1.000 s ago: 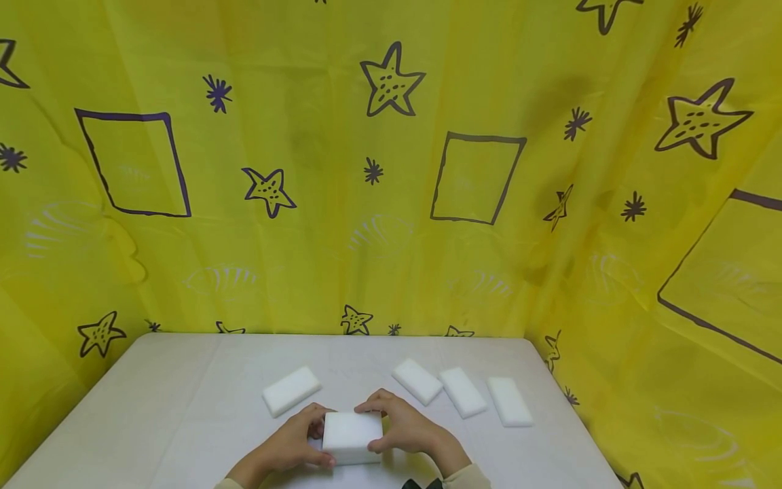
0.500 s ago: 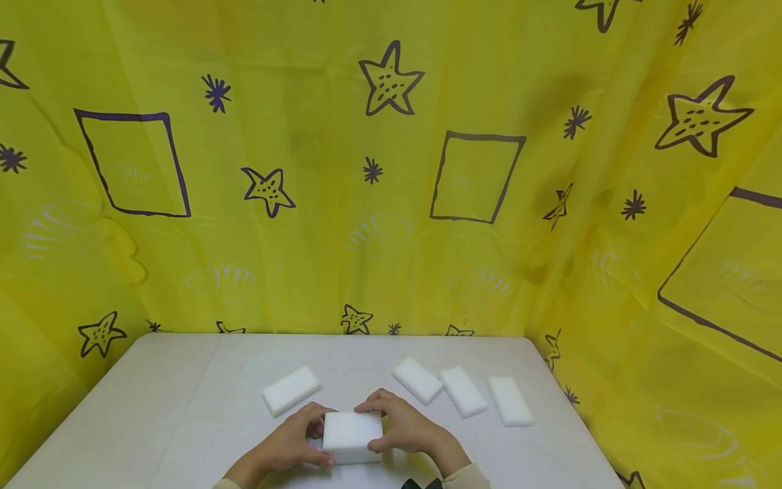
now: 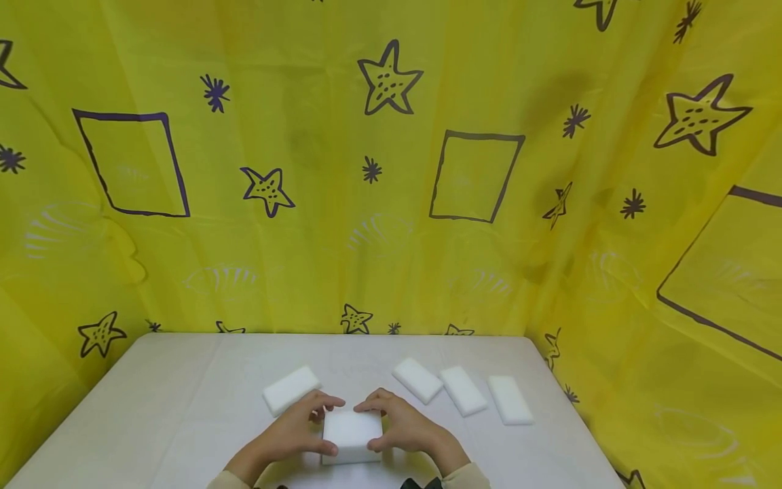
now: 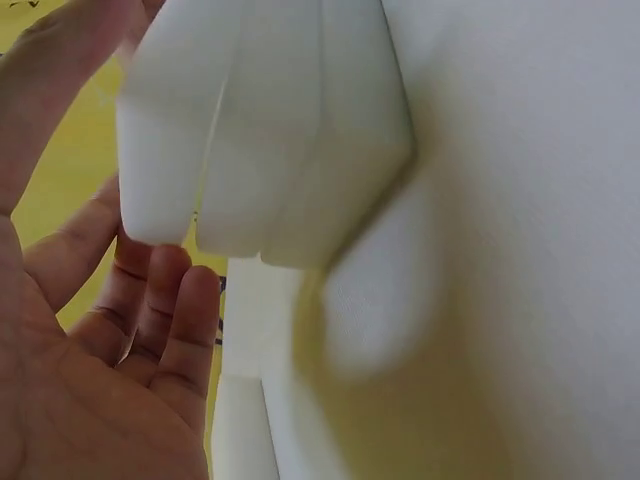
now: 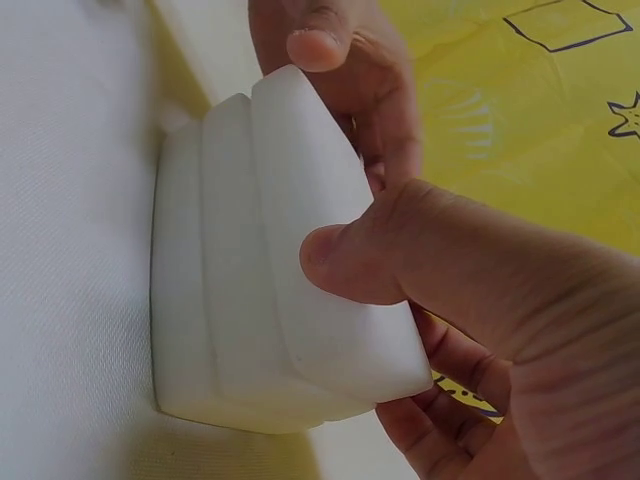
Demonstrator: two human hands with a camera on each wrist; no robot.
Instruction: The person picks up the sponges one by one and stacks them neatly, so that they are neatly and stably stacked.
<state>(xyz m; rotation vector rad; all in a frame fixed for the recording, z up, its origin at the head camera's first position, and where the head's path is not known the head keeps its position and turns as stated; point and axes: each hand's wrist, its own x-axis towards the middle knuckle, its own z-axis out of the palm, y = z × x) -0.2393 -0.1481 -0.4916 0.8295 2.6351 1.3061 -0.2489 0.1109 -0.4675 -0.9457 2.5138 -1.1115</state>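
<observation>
Three white sponges lie flat in a stack (image 3: pixel 352 431) near the table's front; the right wrist view shows their layered edges. My right hand (image 3: pixel 408 429) pinches the top sponge (image 5: pixel 310 220), thumb on its near side and fingers at the far side. At the stack's left is my left hand (image 3: pixel 292 429), thumb and fingers spread around the top corner. In the right wrist view the left thumb hovers just off that corner. Loosely bent fingers (image 4: pixel 185 330) of the left hand stand beside the stack in the left wrist view, apparently not pressing it.
One loose white sponge (image 3: pixel 291 389) lies behind the left hand. Three more, a left one (image 3: pixel 418 380), a middle one (image 3: pixel 463 392) and a right one (image 3: pixel 510 401), lie at the right of the pale table (image 3: pixel 183 407). A yellow patterned curtain (image 3: pixel 318 258) surrounds the table.
My left hand has loosened from the stack's left side and risen slightly, its fingers moving up and to the right. The right hand and the sponges have stayed in place.
</observation>
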